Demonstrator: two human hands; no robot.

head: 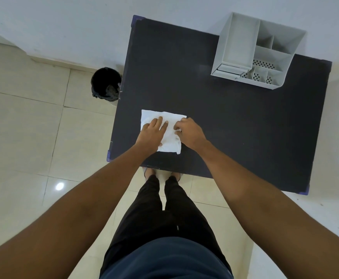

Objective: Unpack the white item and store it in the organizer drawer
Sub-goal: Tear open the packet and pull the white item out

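A white crumpled sheet, like a tissue or wrapper [169, 117], lies flat near the front left of the dark table [225, 121]. My left hand [151, 133] rests on its left half with the fingers spread and pressed flat. My right hand [190, 132] is at its right edge, thumb and fingers pinching the sheet. Whatever may lie under the sheet is hidden. The grey organizer [257, 51] stands at the table's far right corner, with open compartments on top and small drawers [230, 70] at its front left, which look shut.
A black bin [106, 83] with a liner stands on the tiled floor beside the table's left edge. A white wall runs behind the table. My legs and feet are at the table's front edge.
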